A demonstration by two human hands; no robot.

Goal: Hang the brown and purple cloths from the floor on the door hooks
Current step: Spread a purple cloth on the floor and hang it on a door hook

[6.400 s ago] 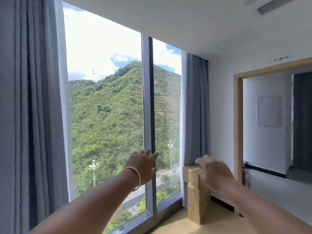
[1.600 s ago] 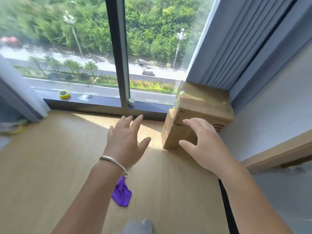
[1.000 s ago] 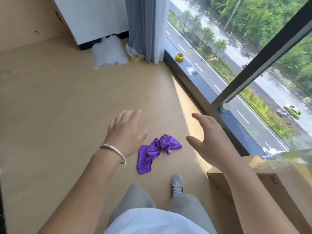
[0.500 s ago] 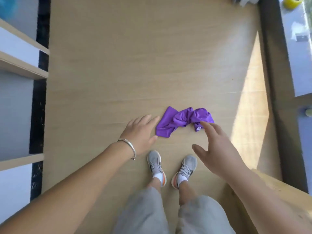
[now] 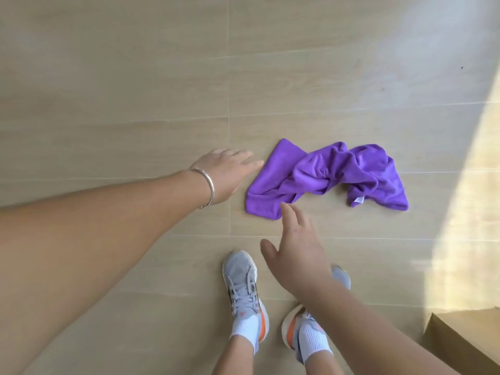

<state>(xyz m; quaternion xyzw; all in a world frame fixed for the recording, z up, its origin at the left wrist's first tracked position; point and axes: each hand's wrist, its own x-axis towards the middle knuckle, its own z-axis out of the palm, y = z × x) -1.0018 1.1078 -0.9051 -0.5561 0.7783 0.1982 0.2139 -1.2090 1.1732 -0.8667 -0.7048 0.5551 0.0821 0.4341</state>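
A crumpled purple cloth (image 5: 327, 175) lies on the light wooden floor (image 5: 135, 77) in front of my feet, a small white label showing near its right end. My left hand (image 5: 227, 173), a metal bangle on the wrist, reaches with straight fingers to just left of the cloth's left edge. My right hand (image 5: 295, 250) hovers with its fingers spread, the fingertips just short of the cloth's lower left corner. Neither hand holds anything. No brown cloth, door or hooks are in view.
My two grey and orange shoes (image 5: 244, 290) stand just below the cloth. A cardboard box corner (image 5: 465, 339) shows at the bottom right. A sunlit patch (image 5: 470, 212) crosses the floor on the right.
My view turned from the window down to the floor and came closer to the purple cloth. Both hands have lowered toward the cloth's left end.
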